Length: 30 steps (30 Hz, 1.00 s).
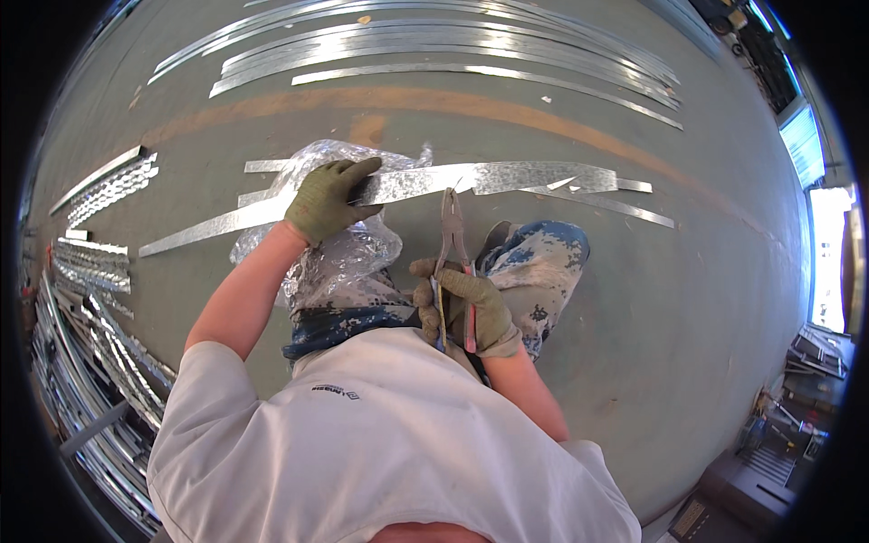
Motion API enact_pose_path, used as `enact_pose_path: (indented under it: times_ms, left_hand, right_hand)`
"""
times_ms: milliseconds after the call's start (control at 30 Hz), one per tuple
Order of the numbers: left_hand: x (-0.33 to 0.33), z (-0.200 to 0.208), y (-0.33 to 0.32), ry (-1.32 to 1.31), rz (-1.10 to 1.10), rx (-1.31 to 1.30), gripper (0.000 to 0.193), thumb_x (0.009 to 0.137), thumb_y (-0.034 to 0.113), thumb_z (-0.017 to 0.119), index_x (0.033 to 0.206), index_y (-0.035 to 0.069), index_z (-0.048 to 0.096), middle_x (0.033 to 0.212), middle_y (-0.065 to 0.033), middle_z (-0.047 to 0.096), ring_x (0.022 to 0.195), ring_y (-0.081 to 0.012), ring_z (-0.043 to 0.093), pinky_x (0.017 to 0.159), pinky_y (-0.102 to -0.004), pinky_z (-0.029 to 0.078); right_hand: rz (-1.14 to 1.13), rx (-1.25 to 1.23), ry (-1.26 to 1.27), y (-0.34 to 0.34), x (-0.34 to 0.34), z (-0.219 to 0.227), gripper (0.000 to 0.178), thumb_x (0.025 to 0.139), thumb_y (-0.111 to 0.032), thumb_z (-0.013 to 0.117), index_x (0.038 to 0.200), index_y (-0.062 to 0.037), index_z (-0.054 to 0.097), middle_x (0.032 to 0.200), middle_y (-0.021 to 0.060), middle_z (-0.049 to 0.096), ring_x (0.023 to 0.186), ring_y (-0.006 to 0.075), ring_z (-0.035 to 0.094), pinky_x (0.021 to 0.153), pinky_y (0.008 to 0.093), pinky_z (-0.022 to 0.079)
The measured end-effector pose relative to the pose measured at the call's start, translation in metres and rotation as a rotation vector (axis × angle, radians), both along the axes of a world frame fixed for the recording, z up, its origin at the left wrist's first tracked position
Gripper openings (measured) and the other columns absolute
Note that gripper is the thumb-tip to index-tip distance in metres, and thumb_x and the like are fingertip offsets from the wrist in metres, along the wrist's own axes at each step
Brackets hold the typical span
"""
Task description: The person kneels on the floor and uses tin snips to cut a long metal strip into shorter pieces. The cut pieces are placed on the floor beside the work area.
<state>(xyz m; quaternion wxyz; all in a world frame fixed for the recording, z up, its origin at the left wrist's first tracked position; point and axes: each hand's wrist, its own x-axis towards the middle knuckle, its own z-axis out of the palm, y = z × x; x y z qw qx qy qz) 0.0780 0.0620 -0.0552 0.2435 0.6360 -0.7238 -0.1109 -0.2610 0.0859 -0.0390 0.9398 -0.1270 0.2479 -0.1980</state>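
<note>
My left hand (pixel 328 201), in an olive work glove, is closed around a long, shiny metal strip (pixel 407 184) that lies crosswise in front of me. My gloved right hand (pixel 478 308) grips the handles of a pair of pliers (pixel 452 231), one handle red and the other partly yellow. The plier jaws point away from me and meet the strip's near edge, beside a pointed cut or bent flap. Whether they pinch the metal, I cannot tell. Crumpled clear plastic film (pixel 348 249) lies under my left hand and over my leg.
More metal strips (pixel 625 210) lie beneath and beyond the held one. Several long strips (pixel 434 41) are spread on the floor (pixel 661 326) farther off. Wavy metal pieces (pixel 113 190) and a pile of long metal profiles (pixel 86 389) lie at the left. Equipment (pixel 751 471) stands at the lower right.
</note>
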Motion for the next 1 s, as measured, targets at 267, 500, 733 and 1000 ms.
enact_pose_path:
  times_ms: [267,500,733,1000]
  left_hand:
    - [0.016,-0.004,0.004,-0.124,-0.022,0.187,0.069,0.096,0.041,0.087,0.158,0.019,0.069,0.137,-0.0193,0.078,0.129,-0.0420,0.072,0.117,-0.0533,0.054]
    - [0.022,0.003,0.004,-0.146,-0.070,0.141,0.064,0.097,0.043,0.085,0.154,0.019,0.071,0.130,-0.0181,0.080,0.121,-0.0424,0.075,0.111,-0.0533,0.058]
    - [0.010,0.046,-0.008,-0.137,-0.099,-0.038,0.063,0.090,0.038,0.092,0.148,0.017,0.074,0.113,-0.0144,0.080,0.106,-0.0383,0.076,0.095,-0.0504,0.061]
    - [-0.067,0.066,-0.066,-0.058,-0.123,0.101,0.076,0.091,0.044,0.092,0.156,0.012,0.069,0.132,-0.0205,0.079,0.123,-0.0412,0.075,0.110,-0.0506,0.059]
  right_hand:
    - [0.033,-0.087,0.081,-0.004,-0.001,0.003,0.046,0.117,-0.029,0.069,0.148,0.0037,0.067,0.107,0.0151,0.080,0.077,0.0259,0.080,0.065,0.0427,0.064]
    - [0.061,-0.027,0.053,-0.008,-0.004,0.012,0.050,0.116,-0.026,0.070,0.154,0.0052,0.062,0.120,0.0196,0.081,0.095,0.0316,0.083,0.080,0.0474,0.069]
    - [0.117,-0.205,0.093,-0.022,-0.019,0.037,0.056,0.115,-0.018,0.073,0.163,0.0058,0.056,0.140,0.0226,0.075,0.115,0.0334,0.080,0.098,0.0477,0.068]
    - [-0.015,-0.587,0.598,-0.027,-0.047,0.037,0.042,0.116,-0.024,0.074,0.153,-0.0033,0.071,0.128,0.0112,0.082,0.109,0.0196,0.078,0.090,0.0339,0.063]
